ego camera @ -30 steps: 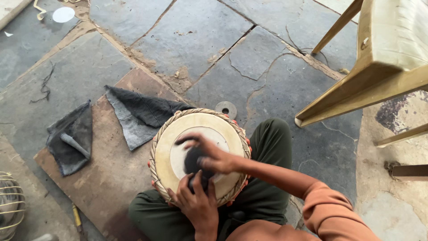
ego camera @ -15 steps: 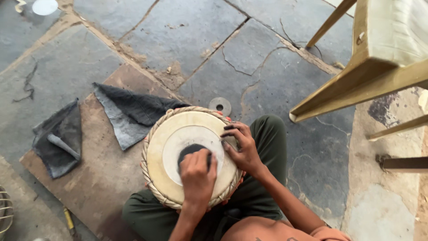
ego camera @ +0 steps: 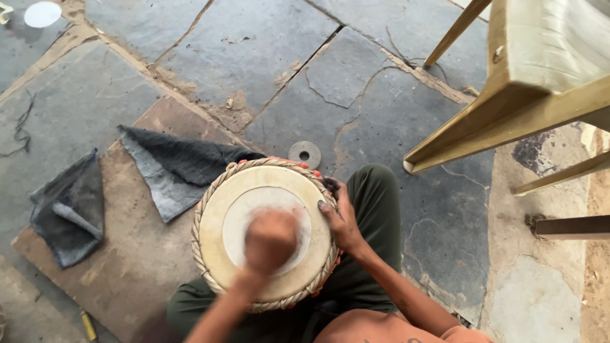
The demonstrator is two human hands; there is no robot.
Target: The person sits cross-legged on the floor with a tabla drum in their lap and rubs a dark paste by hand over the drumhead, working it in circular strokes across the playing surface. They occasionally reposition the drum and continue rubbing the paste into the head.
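A round drum [ego camera: 219, 216] with a pale skin head and a braided rim stands upright between my folded legs in green trousers. My left hand [ego camera: 270, 241] is a blurred fist over the middle of the drum head and hides the centre. Whether it holds anything cannot be told. My right hand [ego camera: 340, 219] grips the drum's right rim, with its fingers curled over the braided edge and its thumb on the skin.
Two grey cloths [ego camera: 171, 168] [ego camera: 70, 206] lie on a brown slab [ego camera: 127, 260] left of the drum. A metal ring [ego camera: 304, 154] sits on the stone floor beyond it. Wooden furniture legs [ego camera: 508, 108] cross the upper right. A white disc [ego camera: 42, 14] lies far left.
My right hand moved from the centre of the drum head to its right rim. My left hand slid onto the centre and is now blurred with motion.
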